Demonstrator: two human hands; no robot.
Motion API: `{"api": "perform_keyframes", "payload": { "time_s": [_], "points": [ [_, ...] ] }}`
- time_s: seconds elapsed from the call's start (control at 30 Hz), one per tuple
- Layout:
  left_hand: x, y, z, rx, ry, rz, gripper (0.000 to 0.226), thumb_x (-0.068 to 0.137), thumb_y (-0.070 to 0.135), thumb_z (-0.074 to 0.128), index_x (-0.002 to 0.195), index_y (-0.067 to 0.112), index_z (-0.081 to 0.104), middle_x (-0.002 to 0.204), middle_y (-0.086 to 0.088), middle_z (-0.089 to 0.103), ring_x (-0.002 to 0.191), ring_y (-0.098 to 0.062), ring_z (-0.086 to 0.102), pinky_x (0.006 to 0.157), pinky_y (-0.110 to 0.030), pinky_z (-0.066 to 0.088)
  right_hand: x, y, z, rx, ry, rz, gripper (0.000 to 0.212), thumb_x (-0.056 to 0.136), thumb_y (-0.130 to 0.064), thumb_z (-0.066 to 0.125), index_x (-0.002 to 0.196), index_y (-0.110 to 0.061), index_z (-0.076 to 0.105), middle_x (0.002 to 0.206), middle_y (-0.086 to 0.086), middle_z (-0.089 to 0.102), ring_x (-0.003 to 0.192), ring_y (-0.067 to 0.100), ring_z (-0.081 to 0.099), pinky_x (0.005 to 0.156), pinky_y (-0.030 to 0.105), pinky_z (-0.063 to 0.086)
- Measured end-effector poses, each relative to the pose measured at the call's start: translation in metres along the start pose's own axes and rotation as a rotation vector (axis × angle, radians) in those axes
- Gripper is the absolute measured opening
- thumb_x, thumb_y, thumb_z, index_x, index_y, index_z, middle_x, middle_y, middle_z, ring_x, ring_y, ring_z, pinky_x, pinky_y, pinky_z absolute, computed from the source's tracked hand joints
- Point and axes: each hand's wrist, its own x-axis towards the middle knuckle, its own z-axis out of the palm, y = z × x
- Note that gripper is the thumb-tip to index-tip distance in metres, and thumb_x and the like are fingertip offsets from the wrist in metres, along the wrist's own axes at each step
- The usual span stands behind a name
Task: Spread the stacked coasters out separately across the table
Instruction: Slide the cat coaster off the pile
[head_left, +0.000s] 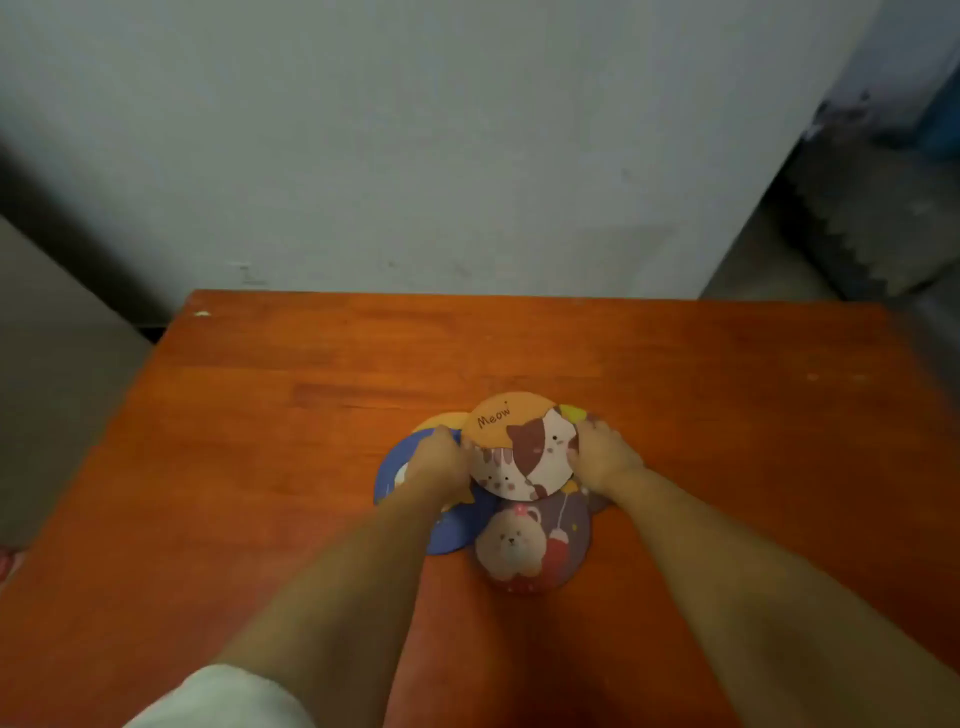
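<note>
Near the middle of the table (311, 395), both hands pinch the "Meow" coaster (519, 447) by opposite rims, left hand (441, 460) and right hand (605, 457), probably to lift it off the overlapping purple bear coaster (532, 545) and blue coaster (395, 467).

The left hand (441, 457) covers most of the blue coaster (395, 467). Beneath the right fingers (589, 434), the purple coaster's (597, 421) print is indiscernible. The counter (260, 441) is cut off below.

Orange cat-print coaster (519, 447), red-brown table (311, 415)
</note>
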Motion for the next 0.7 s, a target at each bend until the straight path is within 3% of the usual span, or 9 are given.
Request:
{"api": "perform_keyframes", "payload": {
  "time_s": [0.07,0.1,0.17,0.23,0.3,0.37,0.47,0.57,0.7],
  "points": [
    [0.012,0.008,0.002,-0.028,0.020,-0.009,0.041,0.101,0.026,0.042,0.123,-0.005,0.055,0.056,-0.010,0.039,0.046,-0.016,0.025,0.045,-0.028,0.022,0.010,0.002,0.004,0.073,0.049,0.051,0.038,0.100,-0.021,0.041,0.135,-0.006,0.046,0.139,0.018,0.041,0.123,0.037,0.046,0.103,0.046,0.045],
    [0.016,0.011,0.003,-0.030,0.015,-0.026,0.032,0.101,0.024,0.043,0.098,0.000,0.064,0.052,-0.007,0.029,0.045,-0.016,0.022,0.044,-0.028,0.019,0.014,0.002,0.005,0.130,0.067,0.078,0.031,0.099,-0.020,0.043,0.126,-0.007,0.051,0.132,0.018,0.043,0.112,0.036,0.051,0.099,0.046,0.046],
    [0.018,0.016,0.005,-0.030,0.016,-0.037,0.042,0.100,0.017,0.046,0.058,0.017,0.041,0.052,-0.006,0.024,0.046,-0.017,0.020,0.045,-0.029,0.018,0.021,-0.001,0.003,0.275,0.038,0.119,0.016,0.096,-0.018,0.049,0.110,-0.009,0.054,0.112,0.020,0.046,0.083,0.030,0.051,0.081,0.045,0.049],
    [0.021,0.013,0.010,-0.107,0.011,-0.065,0.041,0.097,0.010,0.047,0.060,0.018,0.031,0.055,-0.006,0.024,0.048,-0.018,0.019,0.046,-0.029,0.020,0.026,-0.001,0.004,0.385,0.016,0.134,0.012,0.094,-0.016,0.055,0.105,-0.010,0.054,0.095,0.020,0.051,0.070,0.027,0.042,0.059,0.035,0.040],
    [0.018,0.006,0.014,-0.217,0.010,-0.109,0.041,0.095,0.006,0.048,0.062,0.019,0.029,0.056,-0.006,0.022,0.050,-0.019,0.018,0.050,-0.032,0.026,0.027,-0.001,0.003,0.434,0.018,0.137,0.018,0.094,-0.013,0.056,0.078,-0.010,0.047,0.070,0.012,0.043,0.058,0.024,0.038,0.049,0.028,0.029],
    [0.011,0.002,0.015,-0.321,0.023,-0.127,0.044,0.094,0.004,0.049,0.060,0.020,0.028,0.057,-0.006,0.025,0.052,-0.021,0.023,0.060,-0.039,0.037,0.028,-0.005,0.003,0.445,0.050,0.106,0.032,0.095,-0.009,0.052,0.064,-0.012,0.044,0.063,0.005,0.043,0.056,0.022,0.042,0.051,0.027,0.031],
    [-0.005,-0.003,0.002,-0.447,0.055,-0.127,0.043,0.094,0.001,0.048,0.059,0.018,0.029,0.060,-0.008,0.032,0.058,-0.024,0.032,0.074,-0.044,0.045,0.022,-0.024,-0.004,0.434,0.066,0.051,0.023,0.095,-0.010,0.050,0.073,-0.014,0.045,0.067,0.000,0.042,0.064,0.023,0.043,0.065,0.034,0.036],
    [-0.016,-0.023,-0.028,-0.558,0.109,-0.119,0.038,0.092,-0.002,0.047,0.063,0.017,0.030,0.070,-0.013,0.038,0.073,-0.027,0.036,0.073,-0.045,0.043,0.015,-0.056,-0.006,0.426,0.050,-0.028,0.010,0.096,-0.009,0.048,0.087,-0.011,0.044,0.070,0.002,0.041,0.076,0.025,0.042,0.067,0.037,0.033],
    [-0.027,-0.078,-0.081,-0.634,0.238,-0.165,0.035,0.088,-0.004,0.050,0.062,0.014,0.035,0.074,-0.016,0.046,0.078,-0.028,0.041,0.072,-0.044,0.045,-0.004,-0.119,0.009,0.343,-0.018,-0.163,0.033,0.094,-0.007,0.049,0.067,-0.017,0.033,0.066,0.006,0.038,0.068,0.025,0.040,0.066,0.036,0.031]
  ]
}}
